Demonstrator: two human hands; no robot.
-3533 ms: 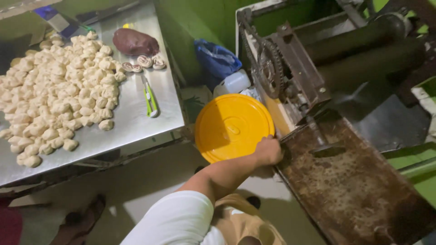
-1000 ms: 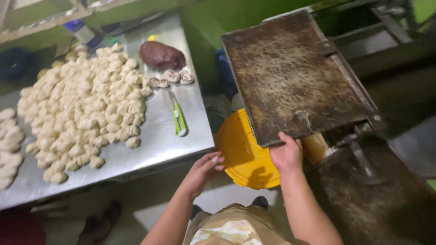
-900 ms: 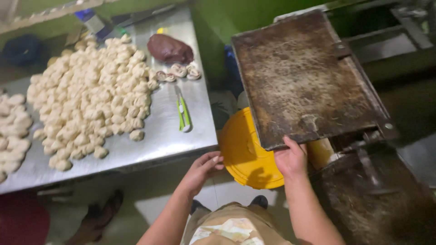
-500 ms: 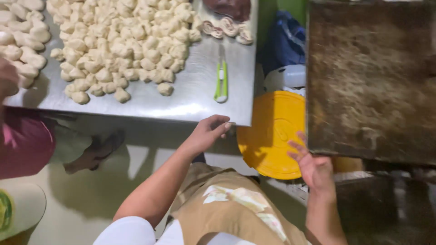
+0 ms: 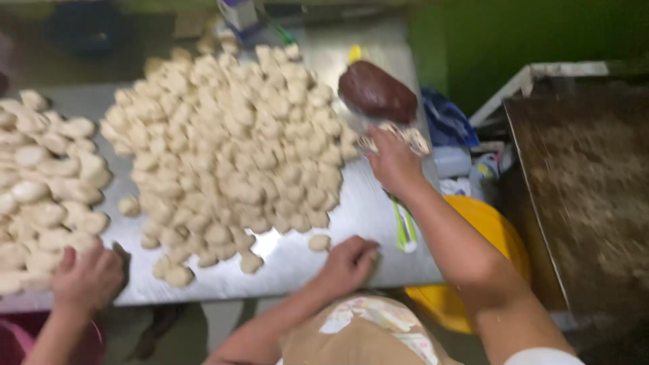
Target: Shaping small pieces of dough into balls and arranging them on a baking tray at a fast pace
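Observation:
My right hand (image 5: 393, 163) reaches across the steel table (image 5: 365, 209) to a few small swirled dough pieces (image 5: 410, 138), just below a dark brown dough lump (image 5: 377, 91). Its fingertips are on or over those pieces, and blur hides the grip. My left hand (image 5: 349, 262) rests at the table's near edge with its fingers curled and nothing in it, beside one loose dough piece (image 5: 319, 242). A big heap of pale dough pieces (image 5: 230, 155) covers the middle of the table.
Another person's hand (image 5: 85, 277) is at the near left edge, by a second heap of dough pieces (image 5: 40, 196). A green-handled tool (image 5: 405, 231) lies under my right forearm. A yellow round lid (image 5: 488, 226) and a dark crusted tray (image 5: 587, 196) are to the right.
My right hand has let go of the dark tray and moved left to the swirled pieces. My left hand has settled on the table edge. The view has swung left over the table.

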